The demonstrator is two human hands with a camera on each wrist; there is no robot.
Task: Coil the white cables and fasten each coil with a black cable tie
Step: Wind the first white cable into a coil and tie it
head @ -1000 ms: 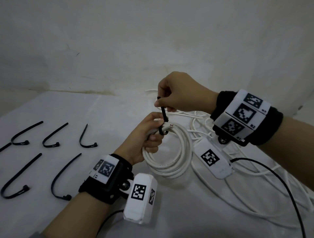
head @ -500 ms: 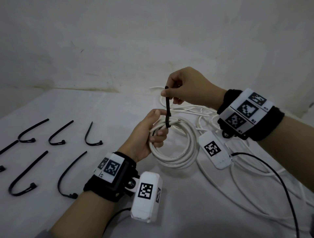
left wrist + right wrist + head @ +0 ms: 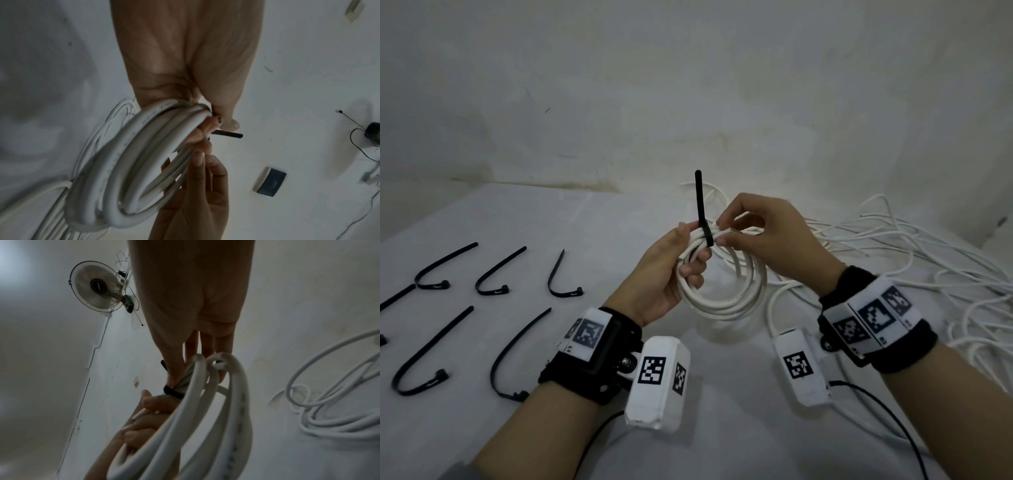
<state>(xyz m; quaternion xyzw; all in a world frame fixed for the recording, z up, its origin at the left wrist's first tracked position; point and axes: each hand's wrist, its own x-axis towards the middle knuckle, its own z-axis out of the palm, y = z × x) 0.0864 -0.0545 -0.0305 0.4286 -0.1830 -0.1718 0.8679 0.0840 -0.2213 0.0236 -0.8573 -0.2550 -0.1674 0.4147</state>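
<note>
Both hands hold the white coil [image 3: 726,284] up between them — left hand [image 3: 666,274] curled round it, right hand [image 3: 767,240] pinching beside the black tie [image 3: 703,212], prob. to steady the cinch.

Wht coil [image 3: 722,291], blk tie [image 3: 702,209]

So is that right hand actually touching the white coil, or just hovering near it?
Touching. In the head view the right hand pinches the white coil just beside the black cable tie; the right wrist view shows its fingers on the strands.
</note>
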